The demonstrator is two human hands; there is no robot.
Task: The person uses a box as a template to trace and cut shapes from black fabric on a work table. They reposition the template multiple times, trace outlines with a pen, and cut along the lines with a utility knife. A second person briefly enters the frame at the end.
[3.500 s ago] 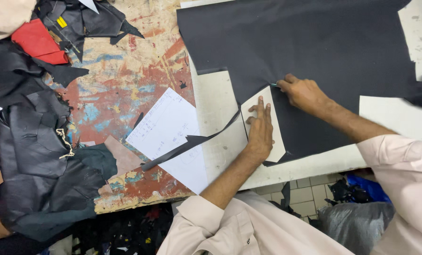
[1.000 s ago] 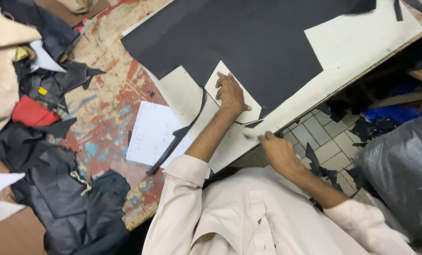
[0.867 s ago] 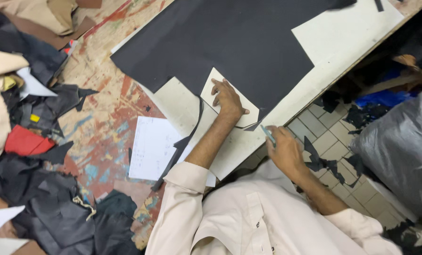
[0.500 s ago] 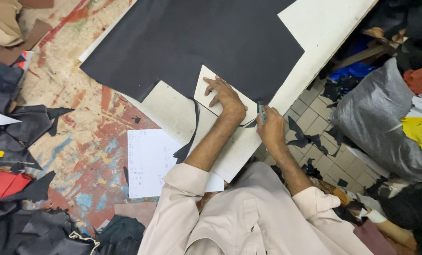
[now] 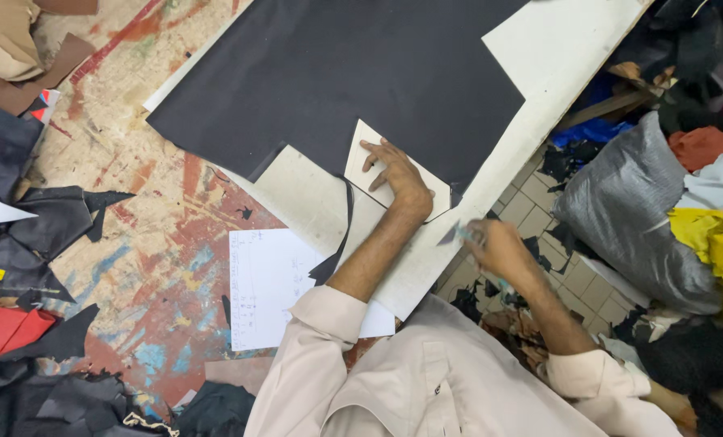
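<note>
Pressing flat with spread fingers, the left hand lies on a pale card pattern, which sits at the cut edge of the black leather sheet on the white cutting board; the right hand is closed around a small blurred tool, just off the board's edge. A white paper sheet lies near the left forearm, on the paint-stained table; a grey sack stands on the floor at the right.

A leather-cutting workshop: paint-stained bench, black hide sheet, offcut heaps.
</note>
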